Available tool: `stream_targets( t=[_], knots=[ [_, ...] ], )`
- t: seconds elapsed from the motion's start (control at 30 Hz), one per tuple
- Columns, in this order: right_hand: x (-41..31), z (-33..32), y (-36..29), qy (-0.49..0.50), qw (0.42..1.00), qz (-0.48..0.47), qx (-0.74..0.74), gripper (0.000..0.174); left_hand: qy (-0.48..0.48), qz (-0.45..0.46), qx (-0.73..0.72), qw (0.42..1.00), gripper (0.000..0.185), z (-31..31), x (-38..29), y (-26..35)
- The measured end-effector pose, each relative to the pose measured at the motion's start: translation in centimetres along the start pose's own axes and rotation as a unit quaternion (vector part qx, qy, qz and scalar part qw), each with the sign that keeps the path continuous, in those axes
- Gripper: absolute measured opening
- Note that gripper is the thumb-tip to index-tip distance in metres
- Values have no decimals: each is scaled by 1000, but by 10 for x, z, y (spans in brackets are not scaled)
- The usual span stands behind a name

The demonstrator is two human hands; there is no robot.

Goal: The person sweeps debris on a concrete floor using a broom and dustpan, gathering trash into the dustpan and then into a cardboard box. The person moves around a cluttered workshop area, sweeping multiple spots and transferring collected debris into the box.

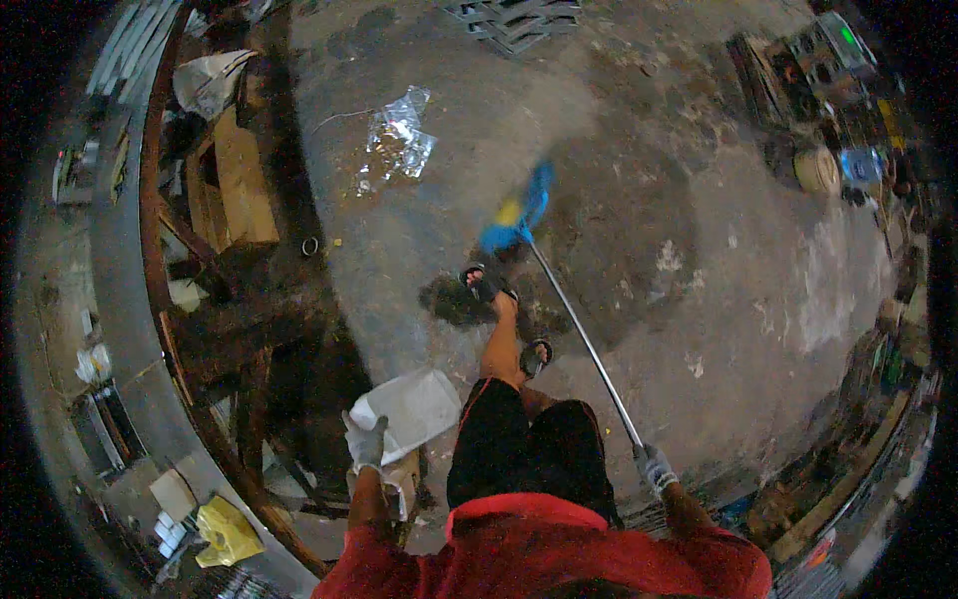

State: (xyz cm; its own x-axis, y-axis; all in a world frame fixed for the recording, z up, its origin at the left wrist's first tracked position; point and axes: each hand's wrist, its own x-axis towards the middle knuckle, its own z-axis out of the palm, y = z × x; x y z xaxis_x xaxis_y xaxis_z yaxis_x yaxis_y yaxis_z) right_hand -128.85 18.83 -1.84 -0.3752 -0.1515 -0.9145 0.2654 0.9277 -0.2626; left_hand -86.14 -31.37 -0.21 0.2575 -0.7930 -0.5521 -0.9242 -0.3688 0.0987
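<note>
My right hand (656,470), in a pale knit glove, grips the metal handle (587,341) of a long broom. Its blue head (516,232), blurred and with a yellow patch, is at the floor just beyond my feet. On the other side, my gloved left hand (365,442) has its fingers spread and thumb apart. It overlaps the edge of a white bag or box (415,412); whether they touch is unclear. Clear plastic bags (404,138) and small scraps lie on the concrete floor (464,112) ahead, left of the broom head.
A long workbench (123,247) runs down the left, with a cardboard box (243,180) beneath it and a yellow plastic bag (227,531) on top. Grey metal parts (516,22) lie at the far end. Clutter along the right includes a round tub (814,171) and timber (838,479).
</note>
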Motion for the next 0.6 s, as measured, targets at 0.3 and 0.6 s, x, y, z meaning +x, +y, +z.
stream_targets(
  t=[0.3, 0.6],
  knots=[
    [192, 54, -266, -19, 990, -48, -131, 53, -19, -35, 122, 992, 126, 15, 5, -6],
    [177, -62, -412, 120, 937, -213, -249, 44, 47, -114, -31, 992, 115, -45, 69, 127]
  ],
)
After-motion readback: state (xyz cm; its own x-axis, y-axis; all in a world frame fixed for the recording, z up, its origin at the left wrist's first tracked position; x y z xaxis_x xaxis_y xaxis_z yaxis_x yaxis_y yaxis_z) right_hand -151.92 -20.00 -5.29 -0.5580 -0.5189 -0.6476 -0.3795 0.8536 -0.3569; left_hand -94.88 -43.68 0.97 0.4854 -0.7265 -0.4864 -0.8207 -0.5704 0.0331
